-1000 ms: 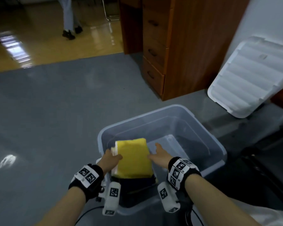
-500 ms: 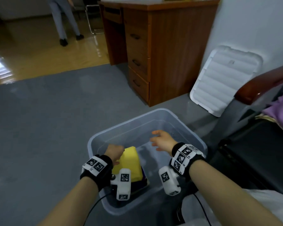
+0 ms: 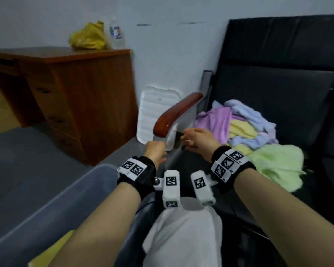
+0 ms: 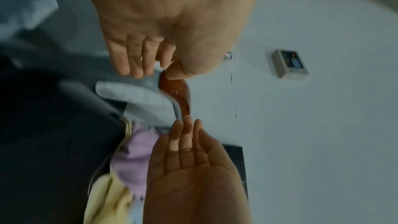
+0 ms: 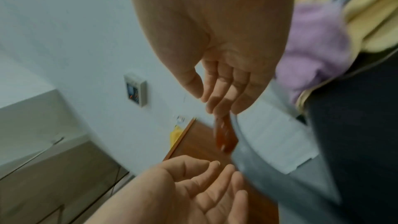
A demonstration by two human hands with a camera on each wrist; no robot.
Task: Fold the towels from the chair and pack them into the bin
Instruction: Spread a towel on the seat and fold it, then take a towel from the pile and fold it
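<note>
A loose pile of towels lies on the black chair (image 3: 278, 78): purple (image 3: 214, 120), blue (image 3: 245, 110), pale yellow (image 3: 241, 130) and light green (image 3: 278, 164). My left hand (image 3: 155, 149) hovers in front of the chair's armrest, its fingers (image 4: 137, 57) loosely curled and holding nothing. To its right, my right hand (image 3: 197, 136) is just left of the pile, with relaxed, nearly straight fingers (image 5: 221, 88) and an empty palm. The clear plastic bin (image 3: 66, 191) sits at lower left. A strip of a yellow towel (image 3: 52, 249) shows inside it.
The wooden armrest (image 3: 177, 112) on its grey support stands between my hands and the white bin lid (image 3: 156, 112), which leans on the wall. A brown drawer cabinet (image 3: 75, 93) at left carries a yellow bag (image 3: 87, 37) and a bottle (image 3: 116, 33). Grey floor lies left of the bin.
Both hands let go of the folded yellow towel, lifted out of the bin and moved right toward the chair. The view swung from the bin to the towel pile.
</note>
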